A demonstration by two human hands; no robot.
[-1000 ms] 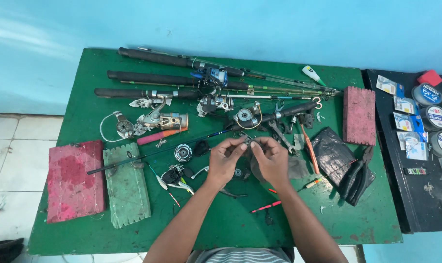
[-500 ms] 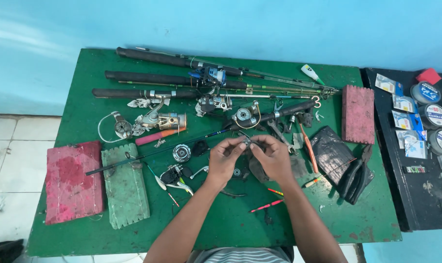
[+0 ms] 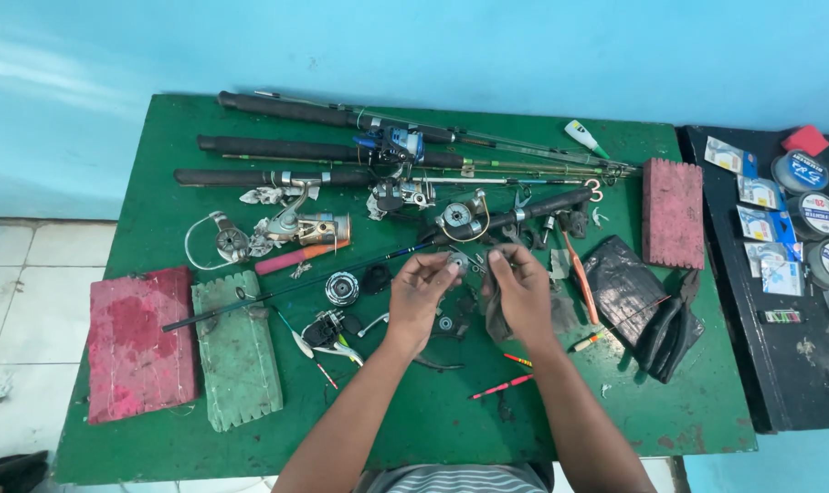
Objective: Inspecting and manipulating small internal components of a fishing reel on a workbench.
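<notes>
Hands meet over the middle of the green desk [image 3: 158, 183], and between them sits a small round metal reel part [image 3: 457, 265], silvery and too small to make out in detail. The left hand [image 3: 421, 294] has its fingers curled in, pinching the part at its edge; the right hand [image 3: 521, 290] closes on it from the other side and also seems to trap a dark rag [image 3: 498, 319] under its palm.

To do this well, I would say the piece should stay low over the desk, so that a dropped screw or washer lands on the green top and not on the tiled floor. A steady pinch from one hand while the other does the turning looks wiser than both twisting at once.

Just beyond the hands lies a spinning reel [image 3: 460, 217] fixed to a dark rod, with three more fishing rods [image 3: 323, 146] farther back. Left of the hands rest a loose spool [image 3: 341, 288] and another stripped reel body [image 3: 327, 329]. Farther left of them lie a green line winder board [image 3: 237, 351] and a red one [image 3: 140, 342]. To the right of the hands sit black pliers [image 3: 670, 324].
</notes>
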